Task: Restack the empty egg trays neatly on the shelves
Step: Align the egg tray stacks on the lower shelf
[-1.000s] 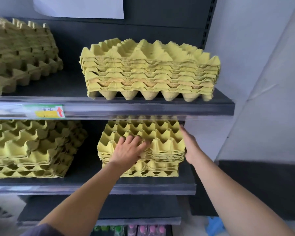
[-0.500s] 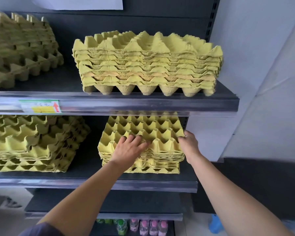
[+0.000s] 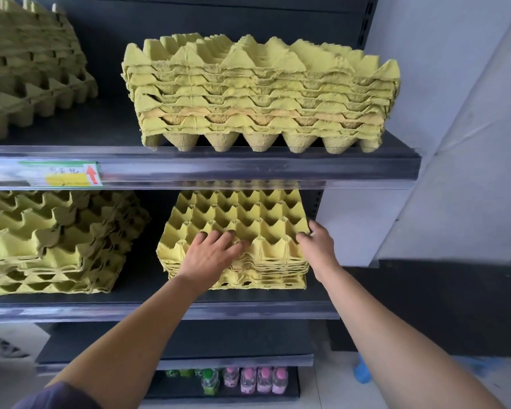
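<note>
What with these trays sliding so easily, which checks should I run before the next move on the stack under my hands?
1. Left hand rests on top of the stack, fingers spread: ok.
2. Right hand has a firm hold at the right front corner: cannot tell; it touches there, but the grip is unclear.
3. Layers line up: not ok; the bottom trays sit offset from the upper ones.
4. Stack sits behind the front edge of the lower shelf: ok.
5. Room at the back, under the upper shelf: cannot tell; its edge hides the stack's rear.
6. Gap to the neighbouring stack on the left: ok.
</note>
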Demonstrator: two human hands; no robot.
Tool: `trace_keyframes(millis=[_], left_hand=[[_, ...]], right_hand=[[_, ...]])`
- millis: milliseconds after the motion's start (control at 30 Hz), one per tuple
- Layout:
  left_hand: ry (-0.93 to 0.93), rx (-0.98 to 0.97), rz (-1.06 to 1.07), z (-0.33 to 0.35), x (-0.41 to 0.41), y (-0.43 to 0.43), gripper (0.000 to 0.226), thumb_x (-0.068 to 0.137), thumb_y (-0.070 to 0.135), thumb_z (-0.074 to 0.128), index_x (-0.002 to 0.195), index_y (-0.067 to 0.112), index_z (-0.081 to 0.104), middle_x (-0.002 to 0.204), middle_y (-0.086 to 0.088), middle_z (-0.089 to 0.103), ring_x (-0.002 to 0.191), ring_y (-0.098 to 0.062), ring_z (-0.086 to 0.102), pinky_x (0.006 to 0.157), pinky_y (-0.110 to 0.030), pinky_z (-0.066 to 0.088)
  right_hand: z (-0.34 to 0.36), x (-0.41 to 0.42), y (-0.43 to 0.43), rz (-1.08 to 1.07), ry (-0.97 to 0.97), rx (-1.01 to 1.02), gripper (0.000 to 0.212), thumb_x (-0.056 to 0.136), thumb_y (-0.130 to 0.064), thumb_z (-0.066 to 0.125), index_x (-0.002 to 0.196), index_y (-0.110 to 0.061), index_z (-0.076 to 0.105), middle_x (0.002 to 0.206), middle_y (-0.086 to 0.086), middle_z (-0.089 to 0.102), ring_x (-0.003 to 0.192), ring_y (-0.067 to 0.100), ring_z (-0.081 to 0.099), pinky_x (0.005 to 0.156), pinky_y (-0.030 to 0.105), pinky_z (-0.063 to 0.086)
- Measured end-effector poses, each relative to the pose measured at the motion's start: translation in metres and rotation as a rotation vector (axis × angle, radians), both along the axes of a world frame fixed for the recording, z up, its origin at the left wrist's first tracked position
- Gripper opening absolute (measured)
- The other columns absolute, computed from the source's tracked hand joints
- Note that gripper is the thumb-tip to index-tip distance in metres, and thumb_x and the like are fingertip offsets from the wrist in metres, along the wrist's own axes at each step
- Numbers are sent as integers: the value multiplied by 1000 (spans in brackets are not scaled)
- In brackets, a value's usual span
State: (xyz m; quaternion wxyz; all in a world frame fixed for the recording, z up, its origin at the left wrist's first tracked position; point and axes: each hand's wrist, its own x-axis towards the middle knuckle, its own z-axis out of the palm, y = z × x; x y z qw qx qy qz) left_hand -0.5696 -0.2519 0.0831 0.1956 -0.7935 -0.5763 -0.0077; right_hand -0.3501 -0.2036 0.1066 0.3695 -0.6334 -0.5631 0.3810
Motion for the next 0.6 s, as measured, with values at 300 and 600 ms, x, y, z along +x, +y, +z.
trace_keyframes(millis=[300,600], left_hand=[[-15,-111,47,-5,12,-13,87,71,2,64,139,33,19,136,-3,39,113,-26,44,85,-37,37],[-20,-162,9,-7,4,-21,84,83,1,53,146,34,7,144,-2,24,124,-24,31,95,-34,31]], right_hand=[[-1,-1,-13,-18,-47,-122,53,99,-13,40,150,-20,26,141,5,47,109,25,56,91,38,48],[3,-5,-21,-1,-141,-155,49,98,-12,40,146,-18,33,137,8,49,99,23,56,86,38,49]])
